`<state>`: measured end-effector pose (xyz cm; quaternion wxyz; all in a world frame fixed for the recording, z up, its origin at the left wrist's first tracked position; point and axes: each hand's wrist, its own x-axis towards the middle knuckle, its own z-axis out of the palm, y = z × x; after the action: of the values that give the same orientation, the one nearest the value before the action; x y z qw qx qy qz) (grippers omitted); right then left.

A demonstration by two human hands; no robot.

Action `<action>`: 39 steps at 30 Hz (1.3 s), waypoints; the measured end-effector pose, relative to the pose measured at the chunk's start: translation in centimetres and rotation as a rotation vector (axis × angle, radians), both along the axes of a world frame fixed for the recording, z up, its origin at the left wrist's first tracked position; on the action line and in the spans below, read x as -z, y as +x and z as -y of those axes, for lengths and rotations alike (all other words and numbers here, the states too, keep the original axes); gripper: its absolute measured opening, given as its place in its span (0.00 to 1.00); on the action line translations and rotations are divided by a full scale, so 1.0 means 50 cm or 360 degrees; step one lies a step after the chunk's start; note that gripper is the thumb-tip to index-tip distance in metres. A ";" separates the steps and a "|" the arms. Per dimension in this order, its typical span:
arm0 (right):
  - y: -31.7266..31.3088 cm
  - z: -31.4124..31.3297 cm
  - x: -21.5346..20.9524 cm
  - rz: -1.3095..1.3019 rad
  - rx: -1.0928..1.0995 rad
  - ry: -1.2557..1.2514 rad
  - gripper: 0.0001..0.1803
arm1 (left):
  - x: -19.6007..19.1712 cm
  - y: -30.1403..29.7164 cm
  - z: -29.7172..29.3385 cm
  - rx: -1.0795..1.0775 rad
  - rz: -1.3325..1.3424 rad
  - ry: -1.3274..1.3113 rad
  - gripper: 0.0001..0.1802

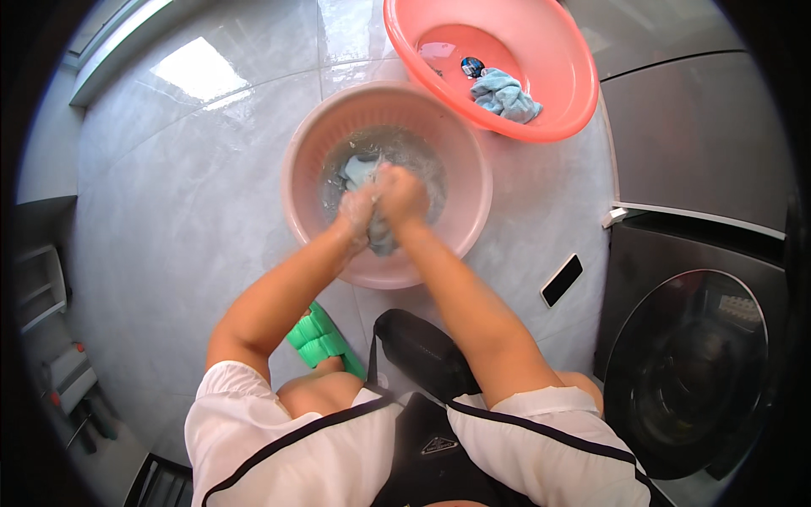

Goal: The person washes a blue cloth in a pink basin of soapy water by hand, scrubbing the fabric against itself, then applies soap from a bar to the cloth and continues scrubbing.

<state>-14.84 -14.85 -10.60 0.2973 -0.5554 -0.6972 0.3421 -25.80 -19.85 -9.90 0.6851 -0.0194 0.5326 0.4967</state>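
A pale pink basin (470, 228) with water in it stands on the floor before me. Over the water, my left hand (358, 208) and my right hand (402, 194) are close together, both closed on a wet light-blue cloth (361, 169). Part of the cloth shows beyond my hands and another part hangs below them on the near side. The stretch between my hands is hidden by my fingers, which are slightly blurred. Foamy water wets my left hand.
Behind at the right, a coral basin (568, 51) holds another crumpled blue cloth (505, 95) and a small dark round item (472, 68). A phone (562, 280) lies on the tiles near a dark front-loading washing machine (688, 363). A green slipper (321, 338) is by my leg.
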 end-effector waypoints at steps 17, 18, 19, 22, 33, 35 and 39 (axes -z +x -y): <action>0.171 -0.175 -0.052 -0.1799 0.0278 -0.1309 0.15 | -0.086 -0.056 -0.083 -0.0077 0.0512 0.0177 0.27; 0.183 -0.193 -0.055 -0.1848 0.0349 -0.1309 0.15 | -0.069 -0.073 -0.069 -0.0094 0.0554 0.0171 0.27; 0.192 -0.211 -0.057 -0.1898 0.0418 -0.1307 0.15 | -0.051 -0.093 -0.054 -0.0112 0.0595 0.0166 0.28; 0.207 -0.241 -0.047 -0.2035 0.0547 -0.1335 0.16 | 0.009 -0.161 0.002 -0.0046 0.1177 0.0403 0.30; 0.216 -0.226 -0.093 -0.2589 0.0292 -0.1965 0.22 | -0.028 -0.074 0.021 -0.0148 0.0522 -0.0065 0.43; 0.177 -0.196 -0.148 -0.2432 0.0190 -0.2124 0.19 | -0.038 -0.035 0.009 0.0039 0.0602 0.0080 0.48; 0.033 -0.075 -0.237 -0.2013 0.0046 -0.2119 0.14 | 0.067 -0.098 0.004 0.0233 0.0754 0.0461 0.57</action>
<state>-13.22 -11.10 1.23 0.2464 -0.3302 -0.0566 0.9094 -30.68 -20.06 -13.24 0.8201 0.0017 0.2812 0.4984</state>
